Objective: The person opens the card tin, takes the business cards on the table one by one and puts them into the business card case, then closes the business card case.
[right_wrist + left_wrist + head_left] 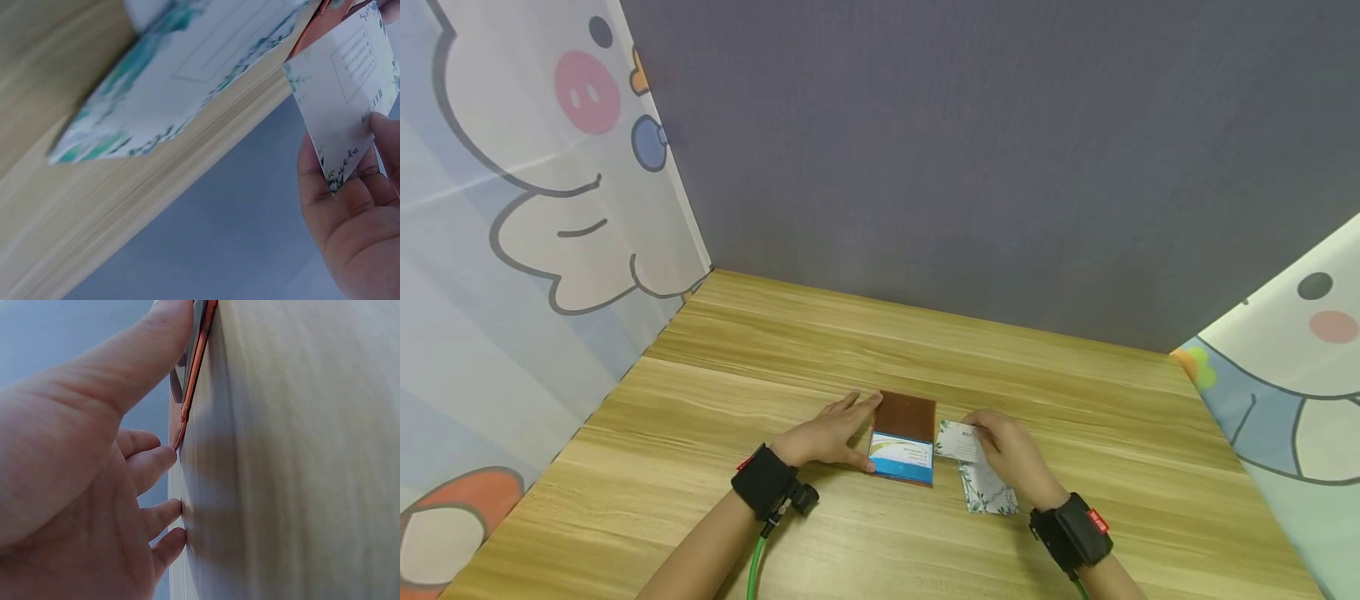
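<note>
You've got a floral card (957, 440) pinched in your right hand (1011, 452) beside the brown holder (906, 413), left hand (829, 433) kinda spread, touching its edge.

Held floral card (344, 81): seemingly "XXM" in capitals; smaller lines too blurred to read
Blue-and-white card (901, 460): printed lines, illegible
Red strap tag (1098, 521): lettering too small to read

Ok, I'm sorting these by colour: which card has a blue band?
The blue-banded card nearest the left hand; the leafy white cards, in the right hand and on the table, have none.
</note>
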A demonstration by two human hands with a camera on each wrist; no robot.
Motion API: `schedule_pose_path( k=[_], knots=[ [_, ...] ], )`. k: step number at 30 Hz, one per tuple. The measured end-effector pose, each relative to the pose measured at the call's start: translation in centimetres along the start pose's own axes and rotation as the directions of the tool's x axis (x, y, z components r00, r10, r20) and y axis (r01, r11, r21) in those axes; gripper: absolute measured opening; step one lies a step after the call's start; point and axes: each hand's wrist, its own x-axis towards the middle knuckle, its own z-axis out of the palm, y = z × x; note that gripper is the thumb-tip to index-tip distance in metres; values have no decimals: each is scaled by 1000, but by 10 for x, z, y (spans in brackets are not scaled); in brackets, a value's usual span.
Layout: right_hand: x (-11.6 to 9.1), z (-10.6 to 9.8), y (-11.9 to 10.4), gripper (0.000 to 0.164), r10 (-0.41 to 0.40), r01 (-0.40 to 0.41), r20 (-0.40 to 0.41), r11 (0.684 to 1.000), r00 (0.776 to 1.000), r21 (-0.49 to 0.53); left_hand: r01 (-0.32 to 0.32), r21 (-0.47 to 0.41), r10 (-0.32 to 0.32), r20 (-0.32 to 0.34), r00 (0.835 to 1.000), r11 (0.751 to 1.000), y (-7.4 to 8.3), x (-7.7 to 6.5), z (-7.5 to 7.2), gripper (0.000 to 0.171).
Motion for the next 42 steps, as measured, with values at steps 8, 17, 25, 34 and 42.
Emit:
schedule_pose_path(
  k=[8,17,25,34,42],
  knots=[
    [8,5,-11,22,-39,39,4,999,999,-8,-8,-7,8,0,1000,1000,0,-1,0,99],
    [15,12,-20,21,-40,39,16,999,999,11,-6,-5,6,4,1000,1000,-2,0,0,100],
    [22,18,-29,21,-36,35,16,999,999,40,-9,-9,9,-1,1000,1000,-2,0,0,99],
    [30,26,-36,22,-55,52,13,990,998,132,0,2,0,-7,1000,1000,-1,0,-1,99],
    [36,30,-41,21,-83,71,54,978,995,198,5,-13,-5,-7,1000,1000,1,-1,-2,99]
  ],
)
